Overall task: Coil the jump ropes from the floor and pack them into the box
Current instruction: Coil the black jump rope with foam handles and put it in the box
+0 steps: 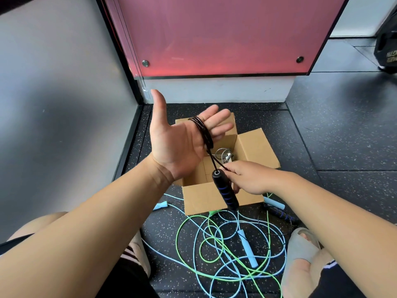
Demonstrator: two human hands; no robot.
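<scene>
My left hand (178, 138) is held up flat above the open cardboard box (253, 147), fingers straight, with several turns of thin black rope (203, 131) wound round them. From the coil the rope runs down to a black handle with blue rings (225, 190), which hangs over the box's near flap. My right hand (249, 177) pinches the black rope beside the handle's top. A silvery coiled rope (223, 154) lies inside the box. Green rope (193, 250) and light blue rope (232, 274) lie tangled on the floor in front, with a light blue handle (247, 248) among them.
The second black-and-blue handle (281, 214) and more light blue handles (275, 203) lie on the floor right of the box. My slippered right foot (300, 254) rests at the tangle's edge. A grey wall (64, 104) stands left, a red panel (214, 35) behind.
</scene>
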